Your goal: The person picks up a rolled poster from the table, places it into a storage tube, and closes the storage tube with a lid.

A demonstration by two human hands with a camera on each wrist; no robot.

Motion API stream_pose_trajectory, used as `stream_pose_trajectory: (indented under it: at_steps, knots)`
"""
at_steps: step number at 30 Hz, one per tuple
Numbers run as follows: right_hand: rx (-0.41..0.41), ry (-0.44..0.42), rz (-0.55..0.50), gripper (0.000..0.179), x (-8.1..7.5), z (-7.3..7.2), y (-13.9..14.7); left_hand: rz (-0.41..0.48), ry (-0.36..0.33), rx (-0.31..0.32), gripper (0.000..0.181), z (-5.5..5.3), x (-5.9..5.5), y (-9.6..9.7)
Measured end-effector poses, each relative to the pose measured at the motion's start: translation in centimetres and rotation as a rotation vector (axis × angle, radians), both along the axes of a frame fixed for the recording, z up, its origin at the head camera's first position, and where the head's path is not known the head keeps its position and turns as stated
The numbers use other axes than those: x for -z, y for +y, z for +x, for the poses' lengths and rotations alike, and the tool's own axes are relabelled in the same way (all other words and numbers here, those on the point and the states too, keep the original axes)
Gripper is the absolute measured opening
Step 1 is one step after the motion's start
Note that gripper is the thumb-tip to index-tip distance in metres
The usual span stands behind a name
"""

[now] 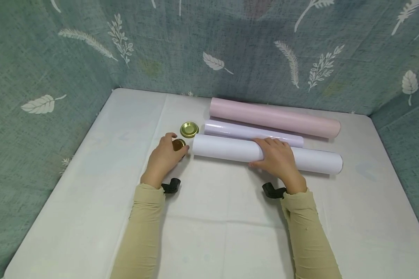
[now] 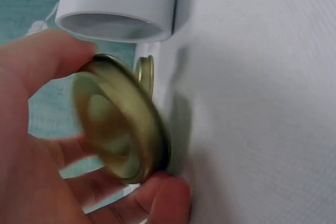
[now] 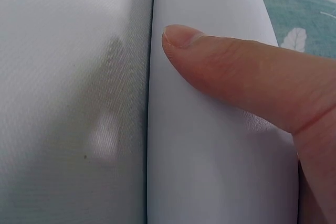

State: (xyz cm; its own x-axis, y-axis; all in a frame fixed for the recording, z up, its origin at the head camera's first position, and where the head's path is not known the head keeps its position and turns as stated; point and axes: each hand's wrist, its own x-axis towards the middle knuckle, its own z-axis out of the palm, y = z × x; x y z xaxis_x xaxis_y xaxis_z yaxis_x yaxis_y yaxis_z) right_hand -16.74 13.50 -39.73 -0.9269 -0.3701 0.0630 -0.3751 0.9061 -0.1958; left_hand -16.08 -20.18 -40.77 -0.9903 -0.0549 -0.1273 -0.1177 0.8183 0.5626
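Observation:
Pinched between the thumb and fingers of my left hand is a round gold metal lid, tilted on its edge close to the left end of a thick white tube. That end of the tube is open and hollow in the left wrist view. My right hand grips the white tube around its middle, with the thumb along the near side and the fingers over the top. A second gold lid lies flat on the table just beyond my left hand.
Behind the white tube lie a thinner, glossy pale lilac tube and a thick pink tube, roughly parallel to it. All rest on a white-covered table. A green leaf-patterned cloth hangs along the back and sides.

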Motion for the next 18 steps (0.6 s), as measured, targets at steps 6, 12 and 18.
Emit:
stream_pose_trajectory:
  at_steps: [6, 12, 18]
  knots:
    - [0.001, 0.004, 0.001, 0.083, -0.08, 0.05, -0.08, 0.036, 0.014, 0.074, 0.053, -0.13, -0.33, -0.26]
    - [0.001, 0.006, 0.002, 0.084, -0.18, 0.17, -0.10, 0.057, 0.055, 0.109, 0.031, -0.05, -0.63, -0.22]
    - [0.001, 0.000, -0.004, 0.084, -0.08, 0.19, -0.06, 0.106, 0.125, 0.089, 0.029, -0.13, -0.57, -0.08]
